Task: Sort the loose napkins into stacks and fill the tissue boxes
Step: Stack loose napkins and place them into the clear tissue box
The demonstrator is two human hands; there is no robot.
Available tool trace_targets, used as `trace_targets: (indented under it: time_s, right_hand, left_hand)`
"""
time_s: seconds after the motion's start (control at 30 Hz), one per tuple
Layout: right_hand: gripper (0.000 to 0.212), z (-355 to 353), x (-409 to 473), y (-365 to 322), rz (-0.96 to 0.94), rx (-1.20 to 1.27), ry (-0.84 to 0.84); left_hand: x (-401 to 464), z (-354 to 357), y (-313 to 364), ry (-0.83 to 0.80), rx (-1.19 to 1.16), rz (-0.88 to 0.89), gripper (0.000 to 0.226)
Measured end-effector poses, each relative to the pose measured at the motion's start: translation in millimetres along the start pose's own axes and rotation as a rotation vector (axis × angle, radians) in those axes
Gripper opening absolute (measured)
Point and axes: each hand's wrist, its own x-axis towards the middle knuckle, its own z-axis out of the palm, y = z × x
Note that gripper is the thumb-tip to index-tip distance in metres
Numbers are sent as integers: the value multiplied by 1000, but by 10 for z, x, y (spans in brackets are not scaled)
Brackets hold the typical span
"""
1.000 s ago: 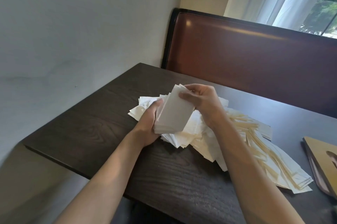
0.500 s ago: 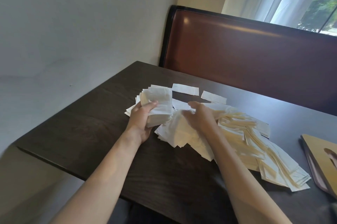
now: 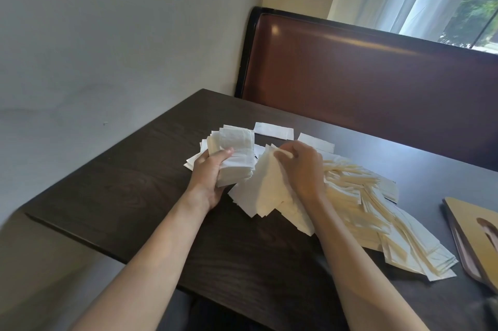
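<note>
**Stack parked in your left hand, right hand back in the pile**

A second ago both your hands were squaring one bundle together; now they have split. Your left hand (image 3: 208, 178) grips the gathered stack of white folded paper napkins (image 3: 235, 156) alone, thumb curled across its face, holding it upright just above the dark wood-grain table (image 3: 129, 187). Your right hand (image 3: 301, 167) has dropped onto the loose heap of white and cream napkins (image 3: 350, 206), and its fingers pinch the top corner of a few sheets at the heap's left end. Two single white napkins (image 3: 273, 130) that your hands hid before now lie flat beyond the heap.

That reads as collecting, not yet filling: the stack is growing and most of the heap is unsorted.

The only container in view is the tan cardboard tissue box with an oval slot (image 3: 474, 231), cut off by the right edge, well apart from both hands. You cannot tell what is inside it; nothing pokes through the slot.
</note>
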Motion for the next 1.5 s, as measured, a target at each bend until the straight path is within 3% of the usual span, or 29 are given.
trace_targets:
  time_s: [0.27, 0.43, 0.53, 0.7, 0.77, 0.93, 1.03, 1.1, 1.23, 1.33, 1.5]
  right_hand:
    - [7, -90, -4, -76, -75, 191, 95]
    - [8, -220, 26, -216, 48, 790, -69]
    - [13, -269, 26, -268, 107, 1018, -264]
    - [19, -212, -30, -284, 113, 946, -302]
    - [19, -253, -27, -266, 152, 1026, -332]
    - [16, -293, 36, -190, 148, 1090, -351]
    - [16, -265, 21, -202, 158, 1194, -412]
    - [15, -248, 9, -221, 157, 1141, -385]
    - [14, -100, -33, -197, 94, 647, -202]
    - [13, -32, -35, -158, 122, 566, -151]
    - [13, -19, -38, -101, 89, 511, -104]
  left_hand:
    - [-7, 3, 31, 78, -82, 12, 27]
    - [5, -27, 35, 76, -97, -1, 36]
    - [-48, 21, 44, -60, -23, -76, 38]
    - [-154, 80, 28, -395, 143, -140, 38]
    - [-150, 83, 17, -359, 166, -126, 30]
    - [-75, 66, -10, -93, 148, -66, 22]
    - [-81, 77, -24, -67, 181, -37, 19]
    - [-100, 88, -17, -121, 203, -46, 24]
    - [-171, 112, 42, -344, 110, -172, 35]
    - [-187, 94, 67, -457, 77, -206, 49]
    - [-206, 76, 14, -562, 257, -136, 43]
